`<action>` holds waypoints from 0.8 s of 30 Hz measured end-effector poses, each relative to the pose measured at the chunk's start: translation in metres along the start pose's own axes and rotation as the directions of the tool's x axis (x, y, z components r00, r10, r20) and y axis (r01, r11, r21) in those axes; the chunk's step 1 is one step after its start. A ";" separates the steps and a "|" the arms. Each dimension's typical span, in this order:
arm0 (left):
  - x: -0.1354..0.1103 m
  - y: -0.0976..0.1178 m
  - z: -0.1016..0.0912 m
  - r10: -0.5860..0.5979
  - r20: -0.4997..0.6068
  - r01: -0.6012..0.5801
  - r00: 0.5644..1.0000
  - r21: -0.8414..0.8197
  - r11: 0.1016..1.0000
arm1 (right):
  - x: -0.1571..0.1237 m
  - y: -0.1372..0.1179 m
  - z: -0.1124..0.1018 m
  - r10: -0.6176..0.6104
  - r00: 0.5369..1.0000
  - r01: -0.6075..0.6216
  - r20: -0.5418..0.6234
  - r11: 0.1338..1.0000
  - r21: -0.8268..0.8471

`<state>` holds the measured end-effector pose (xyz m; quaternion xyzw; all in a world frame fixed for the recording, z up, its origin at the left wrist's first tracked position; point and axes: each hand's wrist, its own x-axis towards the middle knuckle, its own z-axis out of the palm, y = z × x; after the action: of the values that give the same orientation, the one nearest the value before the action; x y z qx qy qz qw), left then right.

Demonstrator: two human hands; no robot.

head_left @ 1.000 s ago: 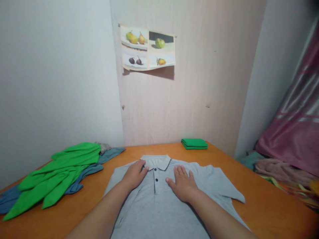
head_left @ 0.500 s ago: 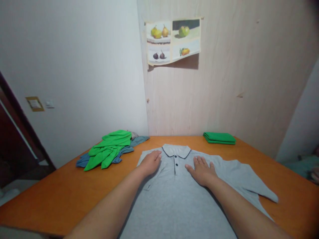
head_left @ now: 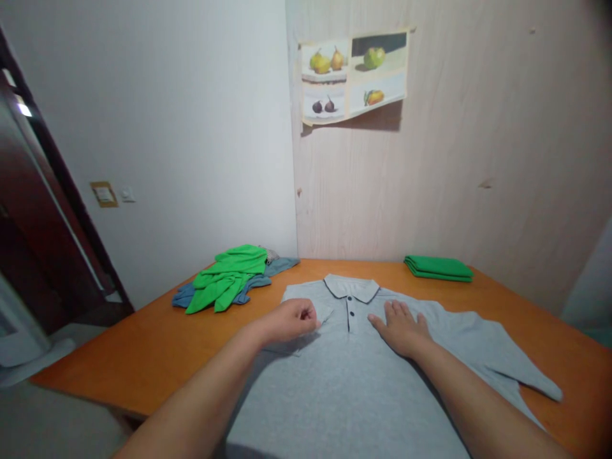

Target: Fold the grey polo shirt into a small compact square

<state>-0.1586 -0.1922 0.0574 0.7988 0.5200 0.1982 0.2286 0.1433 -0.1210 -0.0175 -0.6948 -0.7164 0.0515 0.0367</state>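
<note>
A grey polo shirt [head_left: 354,382] lies front up on the orange table [head_left: 143,357], collar toward the wall. My left hand [head_left: 289,319] is closed in a pinch on the shirt's left sleeve, which is folded in over the chest near the collar. My right hand [head_left: 404,328] rests flat with fingers stretched out on the chest, just right of the button placket. The shirt's other sleeve spreads out to the right.
A loose pile of green and blue clothes [head_left: 229,280] lies at the table's far left. A folded green garment [head_left: 437,268] sits at the far right by the wall. A fruit poster [head_left: 354,76] hangs above. A dark door [head_left: 43,210] stands at left.
The camera has swung left, so the door came into view. My left hand went from lying flat near the collar to pinching the sleeve and pulling it inward. The right hand stayed flat.
</note>
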 end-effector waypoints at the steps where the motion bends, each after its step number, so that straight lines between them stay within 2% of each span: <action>1: -0.010 0.001 -0.002 0.004 0.058 -0.004 0.998 0.005 1.000 | 0.000 0.000 0.000 0.000 1.000 0.000 -0.002 1.000 0.001; 4: -0.035 0.003 -0.003 0.002 0.151 -0.023 0.988 0.138 0.990 | 0.002 0.002 0.003 0.002 1.000 -0.002 -0.010 1.000 -0.007; 6: -0.044 0.002 0.000 0.011 0.134 -0.035 0.991 0.181 0.983 | 0.003 0.003 0.005 0.004 1.000 -0.004 -0.014 1.000 -0.013; 9: -0.046 0.000 0.006 0.062 0.038 -0.068 0.997 0.171 0.983 | 0.005 0.003 0.006 0.003 1.000 -0.003 -0.015 1.000 -0.017; 12: -0.043 -0.004 0.009 0.087 -0.030 -0.084 0.996 0.090 0.992 | 0.003 0.003 0.004 0.003 1.000 -0.003 -0.014 1.000 -0.019; 17: -0.039 -0.014 0.005 -0.049 -0.085 0.032 0.995 -0.187 0.982 | 0.001 0.002 0.003 0.005 1.000 -0.006 -0.015 1.000 -0.016; 20: -0.042 -0.018 0.002 -0.049 -0.046 0.037 0.998 -0.235 0.971 | 0.001 0.002 0.003 0.005 1.000 -0.005 -0.010 1.000 -0.017; 24: -0.047 -0.018 -0.003 0.017 0.082 -0.007 0.996 -0.125 0.992 | 0.002 0.002 0.003 0.012 1.000 -0.012 -0.006 1.000 -0.026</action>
<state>-0.1914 -0.2287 0.0459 0.7936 0.4918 0.1984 0.2983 0.1448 -0.1191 -0.0210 -0.6998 -0.7126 0.0402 0.0293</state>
